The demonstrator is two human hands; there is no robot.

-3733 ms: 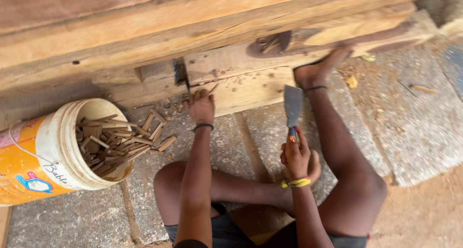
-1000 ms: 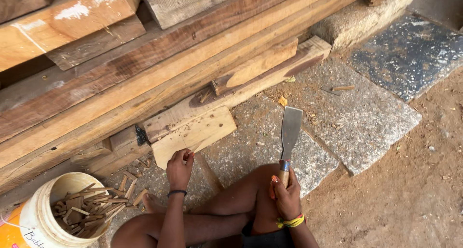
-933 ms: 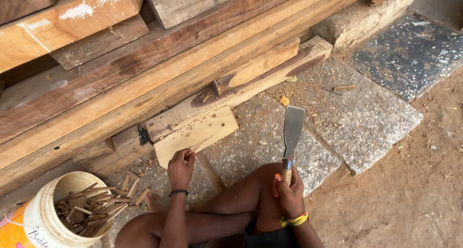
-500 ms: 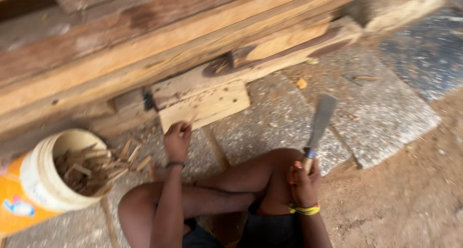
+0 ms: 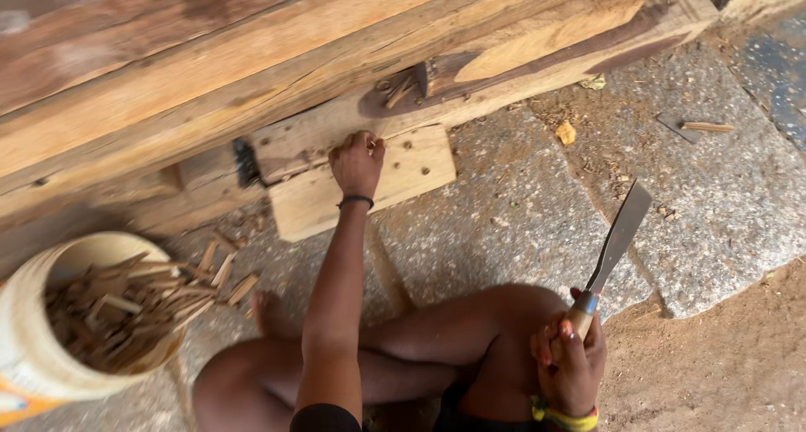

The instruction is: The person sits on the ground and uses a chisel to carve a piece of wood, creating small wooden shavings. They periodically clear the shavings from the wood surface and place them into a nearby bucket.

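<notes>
Head view, left hand (image 5: 357, 162) fingers curled on one wood block (image 5: 369, 184), right hand (image 5: 573, 361) gripping one blade (image 5: 620, 237), one bucket (image 5: 50, 348)

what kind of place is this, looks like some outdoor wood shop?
Probably an open-air woodworking yard. Heavy rough timbers are stacked over stone paving slabs beside bare earth, and a bucket lies full of small wood pieces. The right hand holds a flat blade, the left hand rests on a board.

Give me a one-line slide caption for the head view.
Seated person's left hand steadies a small peg on a pale wooden block while the right hand holds a broad blade raised.
</notes>
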